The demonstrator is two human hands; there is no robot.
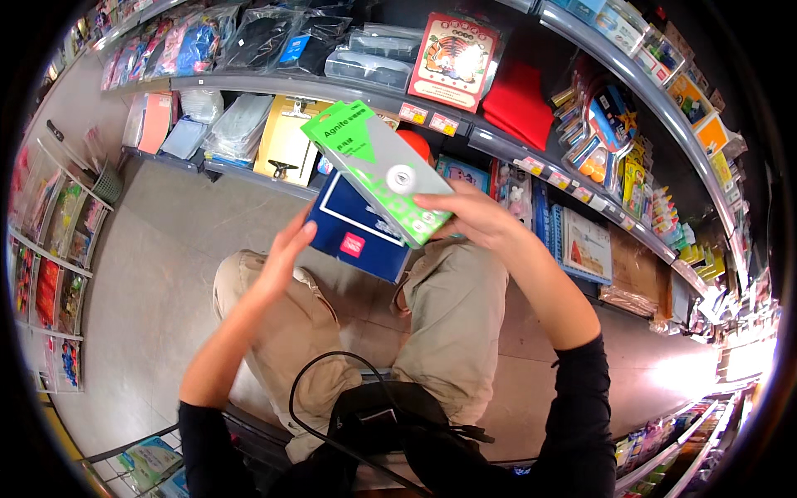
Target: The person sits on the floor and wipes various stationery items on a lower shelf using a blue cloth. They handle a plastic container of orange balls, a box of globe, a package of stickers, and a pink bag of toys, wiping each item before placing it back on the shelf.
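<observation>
In front of my knees I hold two flat cardboard boxes, one overlapping the other. My right hand (pixel 466 214) grips the lower right end of a green-and-grey box (pixel 365 145), thumb on its front face. A round white shape shows in the middle of that box, and its upper left end has a hanging tab. Under it is a dark blue box (pixel 365 238) with a white frame line and a small pink square. My left hand (pixel 288 251) holds the blue box by its left edge, fingers partly hidden behind it.
Ahead, a shelf carries packed black bags (pixel 264 40), a red tiger-print pack (pixel 454 60) and a red cloth item (pixel 519 105). Clipboards (pixel 290 137) stand on the lower shelf. Wire racks (pixel 54 274) rise at the left. A black cable (pixel 292 390) loops over my lap.
</observation>
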